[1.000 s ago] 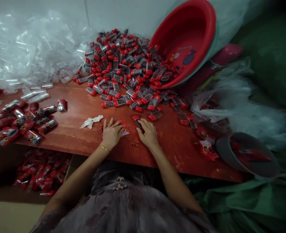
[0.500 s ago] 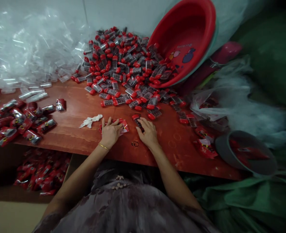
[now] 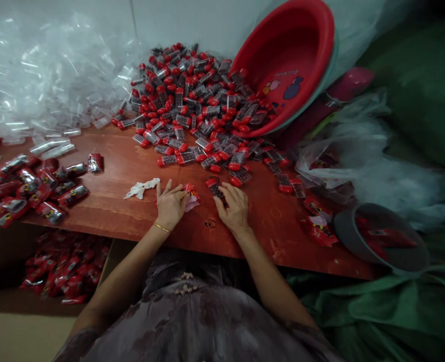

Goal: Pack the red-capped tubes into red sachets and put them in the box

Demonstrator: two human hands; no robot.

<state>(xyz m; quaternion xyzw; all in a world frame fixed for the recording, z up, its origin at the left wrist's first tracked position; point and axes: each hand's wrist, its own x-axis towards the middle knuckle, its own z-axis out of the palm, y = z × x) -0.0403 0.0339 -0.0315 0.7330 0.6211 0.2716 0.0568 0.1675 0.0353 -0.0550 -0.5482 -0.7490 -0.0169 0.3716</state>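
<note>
Near edge of the red-brown table (image 3: 131, 216) — both hands rest on the wood, palms down, close to the middle of that edge. The left hand (image 3: 170, 205) presses flat on a small red wrapper (image 3: 191, 196), fingers spread over it, a thin bracelet at the wrist. The right hand (image 3: 234, 205) lies just beside it, fingertips closed lightly on a single red-capped vial (image 3: 214, 186) lying flat on the table.

Left of the hands, a scrap of white paper (image 3: 142, 187). Toward the left edge, a cluster of filled red packets (image 3: 26, 188); below that edge, a cardboard box (image 3: 11, 322) holding more of the same.

Right edge — a grey dish (image 3: 380, 241) with red packets in it, loose packets beside it, and crumpled clear plastic bags (image 3: 369, 161) over green cloth.

Far half of the table: a large heap of red-capped vials (image 3: 195, 105) spilling from a red basin (image 3: 290, 55) that stands tilted on its side against the pale wall in the far right corner. Far left corner, a big drift of empty clear sleeves (image 3: 45, 80), reaching up the wall.
</note>
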